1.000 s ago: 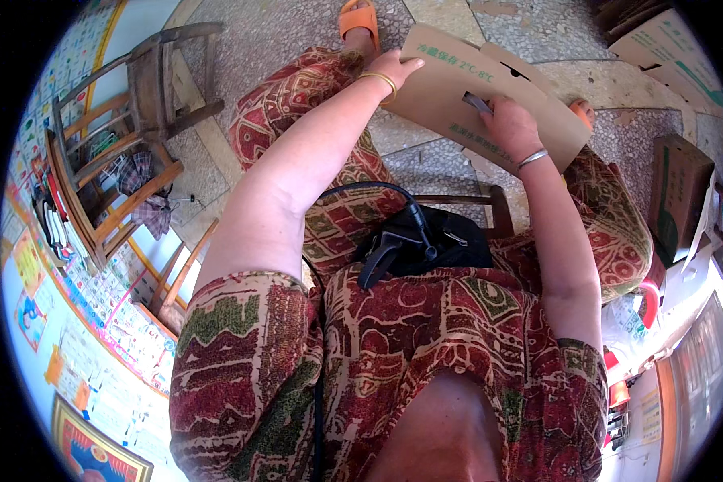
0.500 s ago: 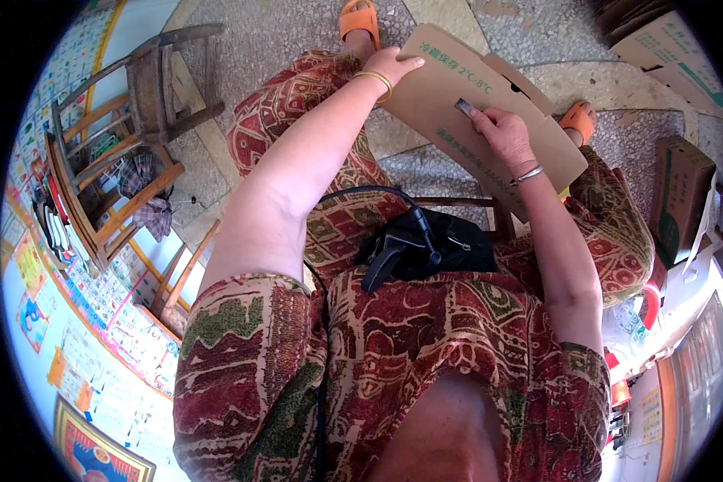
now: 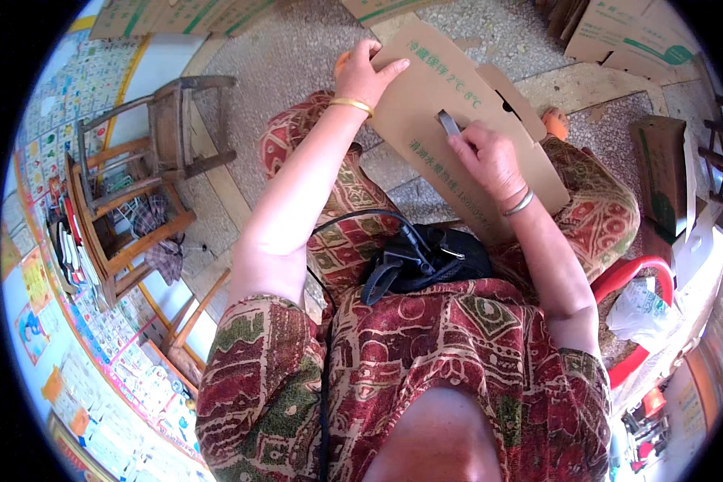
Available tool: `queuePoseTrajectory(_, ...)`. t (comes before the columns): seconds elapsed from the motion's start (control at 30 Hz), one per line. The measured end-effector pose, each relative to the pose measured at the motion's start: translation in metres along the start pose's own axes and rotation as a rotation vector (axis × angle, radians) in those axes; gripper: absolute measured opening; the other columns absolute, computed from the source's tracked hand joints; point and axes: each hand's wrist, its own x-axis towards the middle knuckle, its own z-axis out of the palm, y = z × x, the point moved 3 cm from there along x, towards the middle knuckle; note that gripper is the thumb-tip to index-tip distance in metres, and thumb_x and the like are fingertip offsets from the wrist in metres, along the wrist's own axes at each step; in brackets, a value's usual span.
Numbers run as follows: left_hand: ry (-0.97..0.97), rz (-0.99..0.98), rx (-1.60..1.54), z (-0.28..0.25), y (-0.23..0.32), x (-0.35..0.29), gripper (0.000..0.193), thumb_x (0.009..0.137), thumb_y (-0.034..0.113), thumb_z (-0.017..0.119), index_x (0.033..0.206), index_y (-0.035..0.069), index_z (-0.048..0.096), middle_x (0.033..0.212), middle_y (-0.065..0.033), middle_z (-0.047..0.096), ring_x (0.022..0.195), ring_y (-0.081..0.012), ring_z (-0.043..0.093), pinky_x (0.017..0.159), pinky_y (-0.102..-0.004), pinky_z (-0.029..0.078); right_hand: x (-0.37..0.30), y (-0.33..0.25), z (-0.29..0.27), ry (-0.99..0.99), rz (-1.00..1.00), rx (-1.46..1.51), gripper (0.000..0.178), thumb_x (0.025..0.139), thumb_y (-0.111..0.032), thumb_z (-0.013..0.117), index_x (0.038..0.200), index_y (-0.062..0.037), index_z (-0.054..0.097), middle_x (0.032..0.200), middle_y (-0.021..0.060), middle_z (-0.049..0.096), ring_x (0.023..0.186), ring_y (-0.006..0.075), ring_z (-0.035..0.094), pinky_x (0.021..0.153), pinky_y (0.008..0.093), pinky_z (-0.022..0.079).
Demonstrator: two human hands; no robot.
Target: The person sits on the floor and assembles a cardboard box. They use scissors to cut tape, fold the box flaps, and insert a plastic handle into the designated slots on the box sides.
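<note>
Brown cardboard, tilted above the lap, tool tip at the slot

Brown cardboard panel [image 3: 418, 104] with green print slants across the space between the knees, above the floor [image 3: 273, 92]. A flat grey tool [image 3: 449, 123] meets it at a small dark slot [image 3: 441, 114]; how deep the tip goes cannot be told. The right hand [image 3: 490, 161] is closed around the tool, its thumb lying along it. The left hand [image 3: 365, 76] grips the upper-left edge, thumb pressed on the face.

Handling it well calls for short, light strokes and a firm left hold, since the sheet looks likely to flex. The left fingers are best held apart from the tool's line, and the tip aimed away from the patterned trousers [image 3: 578, 205]. Near the waist sits a black pouch [image 3: 434, 257]; its cable is best kept clear of the cardboard.
</note>
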Motion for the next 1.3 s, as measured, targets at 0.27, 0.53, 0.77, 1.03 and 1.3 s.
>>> queuePoseTrajectory(0.27,0.153,0.271,-0.187,-0.052,0.048,-0.004,0.055,0.077,0.038,0.076,0.117,0.004,0.059,0.108,-0.0143,0.064,0.098,-0.0311,0.062,0.085,-0.0374,0.049,-0.005,-0.05,-0.02,0.09,-0.202,0.001,0.017,0.081,-0.016,0.068,0.074,-0.0026,0.062,0.075,0.0126,0.058,0.067,0.0318,0.06,0.061,0.0397,0.049)
queuePoseTrajectory(0.53,0.461,0.539,-0.538,-0.114,0.066,-0.038,0.039,0.083,0.013,0.072,0.116,-0.002,0.058,0.105,-0.0073,0.063,0.094,-0.0154,0.059,0.085,-0.0299,0.048,-0.006,-0.125,-0.046,0.128,-0.53,-0.297,0.018,0.08,-0.019,0.069,0.071,-0.0065,0.061,0.075,0.0073,0.052,0.056,0.0255,0.058,0.051,0.0368,0.051)
queuePoseTrajectory(0.77,0.56,0.52,-0.612,-0.144,0.06,-0.105,0.04,0.089,0.014,0.067,0.122,-0.002,0.051,0.11,-0.0054,0.06,0.099,-0.0129,0.056,0.09,-0.0291,0.045,-0.028,-0.169,-0.059,-0.072,-0.748,-0.37,0.019,0.079,-0.02,0.069,0.075,-0.0048,0.057,0.075,0.0081,0.051,0.054,0.0253,0.057,0.049,0.0365,0.051)
queuePoseTrajectory(1.03,0.619,0.424,-0.584,-0.167,0.083,-0.139,0.039,0.091,0.022,0.066,0.118,-0.001,0.049,0.106,-0.0049,0.059,0.094,-0.0112,0.055,0.085,-0.0264,0.046,-0.019,-0.198,-0.079,-0.14,-0.79,-0.291,0.017,0.076,-0.017,0.07,0.074,-0.0054,0.058,0.074,0.0069,0.051,0.059,0.0246,0.058,0.053,0.0363,0.051)
queuePoseTrajectory(1.3,0.589,0.382,-0.548,-0.176,0.089,-0.133,0.042,0.092,0.019,0.064,0.122,-0.003,0.044,0.112,-0.0092,0.056,0.099,-0.0142,0.054,0.087,-0.029,0.046,0.005,-0.205,-0.089,-0.233,-0.859,-0.305,0.014,0.076,-0.017,0.064,0.069,-0.0045,0.063,0.074,0.0107,0.059,0.064,0.0273,0.063,0.056,0.0374,0.053)
